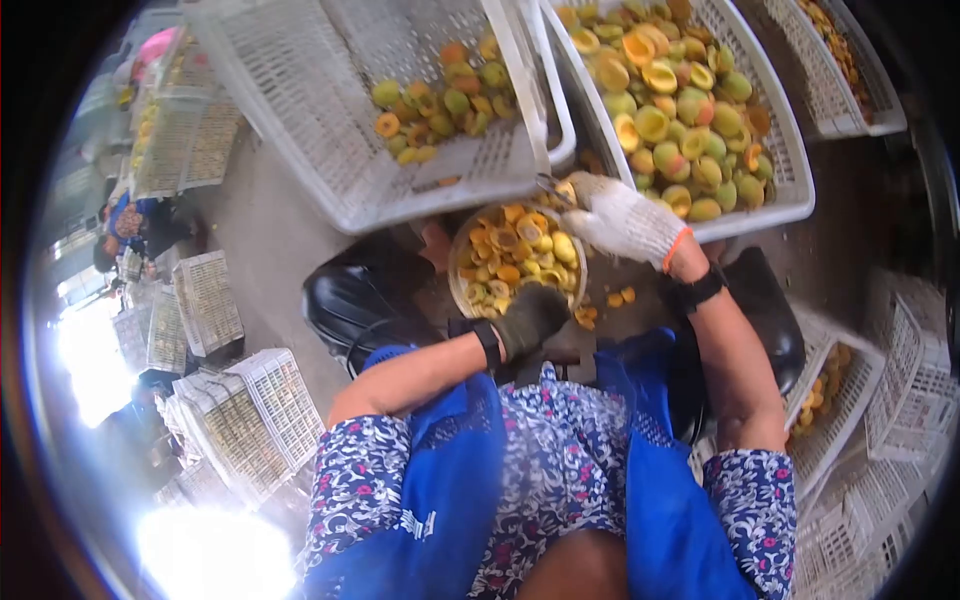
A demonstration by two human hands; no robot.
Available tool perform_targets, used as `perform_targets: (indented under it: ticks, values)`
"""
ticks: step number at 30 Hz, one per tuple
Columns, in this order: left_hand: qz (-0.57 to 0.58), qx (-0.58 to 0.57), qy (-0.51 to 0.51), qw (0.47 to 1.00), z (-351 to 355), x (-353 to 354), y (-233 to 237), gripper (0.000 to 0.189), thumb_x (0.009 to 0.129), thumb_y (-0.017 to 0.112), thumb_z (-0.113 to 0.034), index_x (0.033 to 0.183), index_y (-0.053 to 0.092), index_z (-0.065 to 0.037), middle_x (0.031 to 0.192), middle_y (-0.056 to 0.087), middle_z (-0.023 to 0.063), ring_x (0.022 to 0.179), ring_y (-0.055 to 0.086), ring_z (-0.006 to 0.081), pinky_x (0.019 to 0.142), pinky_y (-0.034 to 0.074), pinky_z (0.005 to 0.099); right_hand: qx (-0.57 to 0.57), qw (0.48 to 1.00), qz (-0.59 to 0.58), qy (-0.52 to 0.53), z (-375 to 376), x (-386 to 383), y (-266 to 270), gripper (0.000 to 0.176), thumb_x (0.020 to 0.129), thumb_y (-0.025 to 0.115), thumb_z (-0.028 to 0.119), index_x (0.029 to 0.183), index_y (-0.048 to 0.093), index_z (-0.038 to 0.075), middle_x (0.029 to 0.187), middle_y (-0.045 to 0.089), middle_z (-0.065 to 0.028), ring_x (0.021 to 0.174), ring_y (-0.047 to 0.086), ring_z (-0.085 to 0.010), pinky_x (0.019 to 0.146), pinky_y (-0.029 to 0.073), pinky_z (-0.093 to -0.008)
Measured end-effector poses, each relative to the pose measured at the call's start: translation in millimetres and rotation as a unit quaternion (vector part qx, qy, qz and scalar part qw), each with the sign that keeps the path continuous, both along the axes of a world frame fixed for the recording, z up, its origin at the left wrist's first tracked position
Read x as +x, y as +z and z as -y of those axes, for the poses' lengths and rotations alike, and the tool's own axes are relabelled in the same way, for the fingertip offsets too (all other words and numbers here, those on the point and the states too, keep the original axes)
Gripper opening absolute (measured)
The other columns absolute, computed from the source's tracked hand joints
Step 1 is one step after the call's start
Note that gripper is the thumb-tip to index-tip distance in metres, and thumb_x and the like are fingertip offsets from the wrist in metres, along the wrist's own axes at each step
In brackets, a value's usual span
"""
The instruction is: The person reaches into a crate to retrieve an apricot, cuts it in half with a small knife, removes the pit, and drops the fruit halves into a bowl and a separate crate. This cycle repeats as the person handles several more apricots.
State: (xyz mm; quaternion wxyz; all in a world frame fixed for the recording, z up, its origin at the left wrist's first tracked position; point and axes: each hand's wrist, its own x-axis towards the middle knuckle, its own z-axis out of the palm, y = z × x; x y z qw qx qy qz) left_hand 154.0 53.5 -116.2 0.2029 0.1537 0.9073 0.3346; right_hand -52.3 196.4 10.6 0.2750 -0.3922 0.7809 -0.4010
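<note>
My right hand (622, 222), in a white knitted glove with an orange cuff, is closed around a small metal tool (552, 189); its exact kind does not show. A piece of yellow fruit (567, 192) lies at its fingertips. Below and to the left, my left hand (534, 318) wears a dark green glove and rests at the near rim of a round basin (456, 272). Its fingers are blurred and partly hidden, so I cannot tell how they are held. Cut orange-yellow fruit pieces (508, 245), like apricot or peach halves, fill the basin between my knees.
A tilted white crate (290, 110) with some fruit (440, 105) stands ahead. Beside it, another white crate (795, 190) holds many green-orange fruit halves (690, 125). Stacked crates (245, 420) stand at left, more (910, 380) at right. A person (130, 220) is at far left. Fruit scraps (620, 297) lie on the floor.
</note>
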Motion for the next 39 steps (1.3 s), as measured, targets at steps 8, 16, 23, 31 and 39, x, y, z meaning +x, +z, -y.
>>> perform_targets:
  ticks: [8,16,23,31,39]
  values:
    - [0.115,-0.059,0.085,0.988,41,-34,113,0.042,0.074,0.067,-0.033,0.104,0.062,-0.004,0.096,0.062,0.0189,0.090,0.062,0.0318,0.079,0.048,0.0380,0.057,0.985,0.129,-0.096,-16,-25,25,0.031,0.081,0.054,0.020,0.100,0.054,-0.005,0.099,0.058,-0.0262,0.093,0.057,-0.0384,0.077,0.047,-0.0412]
    - [0.047,0.454,0.221,0.862,67,-162,248,0.055,0.091,0.059,-0.030,0.130,0.041,0.004,0.119,0.054,0.0106,0.107,0.055,0.0188,0.087,0.046,0.0318,0.047,0.964,-0.261,0.009,-6,3,-7,0.016,0.082,0.053,0.013,0.084,0.057,-0.002,0.074,0.059,-0.0182,0.064,0.061,-0.0320,0.059,0.050,-0.0408]
    - [-0.229,-0.182,0.317,0.902,273,-253,31,0.042,0.086,0.055,-0.029,0.123,0.054,-0.008,0.122,0.057,0.0167,0.112,0.054,0.0333,0.094,0.043,0.0433,0.102,0.990,-0.093,-0.023,8,-1,-10,0.021,0.083,0.055,0.019,0.087,0.051,-0.001,0.071,0.059,-0.0244,0.069,0.060,-0.0427,0.060,0.048,-0.0494]
    - [-0.133,-0.331,0.221,0.908,318,-274,-62,0.045,0.077,0.064,-0.025,0.116,0.054,-0.004,0.115,0.058,0.0180,0.108,0.055,0.0340,0.093,0.043,0.0427,0.032,0.983,-0.132,-0.122,4,-3,-20,0.021,0.083,0.055,0.021,0.085,0.055,0.000,0.061,0.056,-0.0187,0.058,0.059,-0.0390,0.051,0.048,-0.0454]
    - [-0.241,0.018,0.251,0.937,212,-216,111,0.044,0.094,0.054,-0.029,0.129,0.046,-0.004,0.103,0.061,0.0109,0.091,0.061,0.0233,0.078,0.050,0.0335,-0.103,0.974,-0.142,-0.142,13,-19,15,0.014,0.081,0.060,0.009,0.091,0.056,0.001,0.087,0.054,-0.0150,0.076,0.057,-0.0320,0.066,0.048,-0.0390]
